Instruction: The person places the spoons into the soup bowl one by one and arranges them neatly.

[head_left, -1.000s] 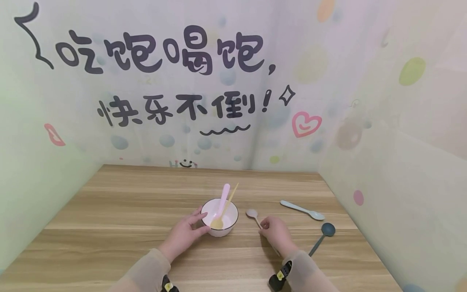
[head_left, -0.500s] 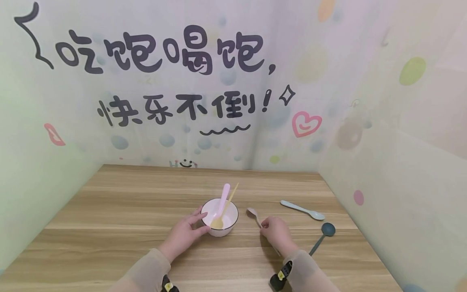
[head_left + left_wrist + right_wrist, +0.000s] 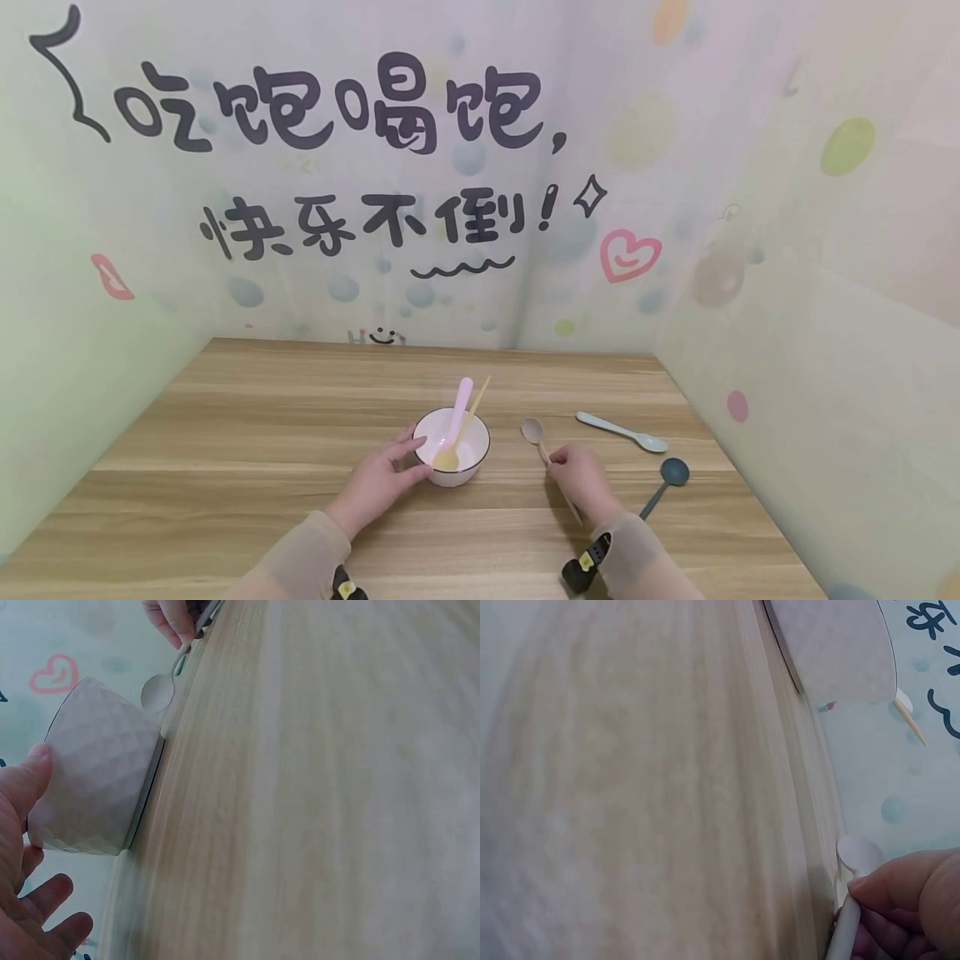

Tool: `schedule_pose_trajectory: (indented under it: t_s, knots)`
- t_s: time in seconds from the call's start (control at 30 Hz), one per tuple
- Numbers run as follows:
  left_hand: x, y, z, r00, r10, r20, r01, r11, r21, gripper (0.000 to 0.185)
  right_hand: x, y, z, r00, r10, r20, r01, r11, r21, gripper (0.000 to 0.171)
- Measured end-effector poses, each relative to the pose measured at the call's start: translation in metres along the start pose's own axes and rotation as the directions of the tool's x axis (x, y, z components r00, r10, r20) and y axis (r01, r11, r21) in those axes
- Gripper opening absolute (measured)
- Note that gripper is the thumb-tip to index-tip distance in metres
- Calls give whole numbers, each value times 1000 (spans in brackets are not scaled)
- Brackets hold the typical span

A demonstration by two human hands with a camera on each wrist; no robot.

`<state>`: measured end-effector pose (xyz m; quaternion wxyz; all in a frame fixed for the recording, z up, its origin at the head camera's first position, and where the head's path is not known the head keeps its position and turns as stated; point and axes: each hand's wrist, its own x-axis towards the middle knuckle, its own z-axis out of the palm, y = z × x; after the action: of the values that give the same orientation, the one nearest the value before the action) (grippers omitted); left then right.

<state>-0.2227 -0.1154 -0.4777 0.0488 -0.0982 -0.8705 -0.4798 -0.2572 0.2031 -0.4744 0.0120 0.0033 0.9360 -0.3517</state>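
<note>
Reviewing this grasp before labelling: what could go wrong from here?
The right hand pinches the beige spoon partway along its thin handle; it may twist or slip. The white bowl already holds a pink spoon and yellow spoon leaning over the rim; a bump could tip them out, though the left hand steadies it.

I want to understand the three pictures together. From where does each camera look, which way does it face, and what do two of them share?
Head: sits above, faces forward and down at the table; both hands and sleeves show, left hand at the bowl, right hand holding a beige spoon.
Left wrist: low by the table, faces along it; thumb on the bowl.
Right wrist: low, faces along the table; fingers grip the spoon.
Shared: both wrist views show the bowl and beige spoon.
</note>
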Motion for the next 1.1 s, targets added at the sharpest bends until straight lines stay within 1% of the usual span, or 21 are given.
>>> schedule_pose_trajectory:
  t_s: [0.13, 0.3, 0.53, 0.87, 1.0, 1.1]
  knots:
    - [0, 0, 0, 1000, -3, 5, 3, 1000, -1, 55, 1, 3, 1, 1000, -5, -5, 5, 1000, -18, 14]
    - [0, -1, 0, 1000, -19, 10, 19, 1000, 0, 54, 0, 5, 1, 1000, 19, -1, -19, 1000, -19, 15]
    - [2, -4, 0, 1000, -23, 13, 22, 1000, 3, 56, -2, 5, 1, 998, 56, -3, -56, 998, 15, 14]
    - [2, -4, 0, 1000, -23, 20, 23, 1000, 2, 56, -6, 6, 7, 994, 89, -66, -82, 992, 98, 23]
    - [2, -4, 0, 1000, -19, 18, 19, 1000, 9, 56, -6, 6, 11, 991, 93, -101, -83, 992, 95, 24]
    - [3, -4, 0, 1000, -15, 19, 15, 1000, 16, 57, -6, 6, 14, 988, 96, -123, -88, 994, 68, 20]
